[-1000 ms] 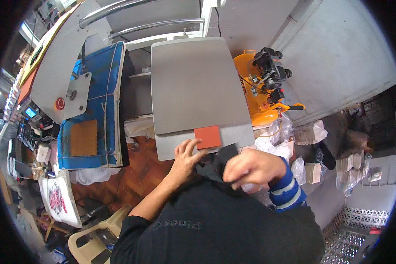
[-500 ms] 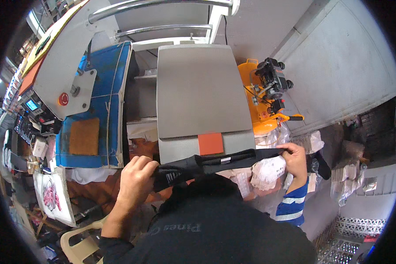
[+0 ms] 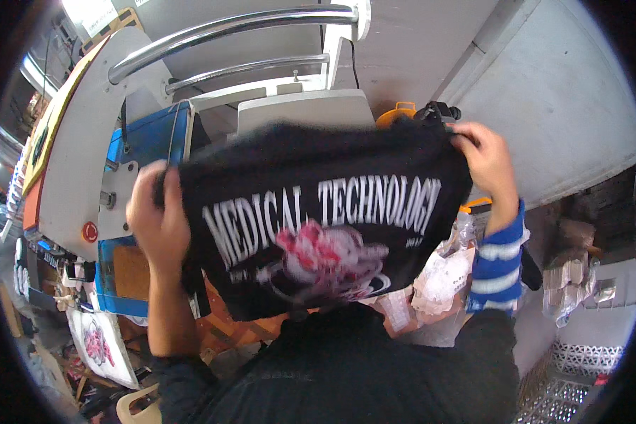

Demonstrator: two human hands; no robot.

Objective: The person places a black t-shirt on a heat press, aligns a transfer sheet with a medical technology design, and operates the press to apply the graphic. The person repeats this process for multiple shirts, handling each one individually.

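A black T-shirt (image 3: 318, 166) hangs spread between my two hands, its printed side turned up toward me. White arched lettering and a pink, grey and white graphic (image 3: 325, 258) cover its middle. My left hand (image 3: 159, 212) grips the shirt's left edge near the top, slightly blurred. Closed on the opposite upper edge is my right hand (image 3: 486, 155), below which a blue and white striped sleeve shows. Behind the shirt stands the grey flat plate (image 3: 304, 109) of a press machine; only its far part is visible, the rest being covered by the cloth.
To the left is the machine's white housing (image 3: 74, 155) with a red stop button (image 3: 90, 231), over a blue padded block (image 3: 113, 304). Chrome bars (image 3: 240, 35) cross the back. An orange compressor (image 3: 396, 114) stands back right, partly hidden. A printed sheet (image 3: 100, 348) leans lower left.
Both hands have risen and moved apart, lifting the T-shirt from a gathered band near my body to a spread position over the plate. Its print now shows.
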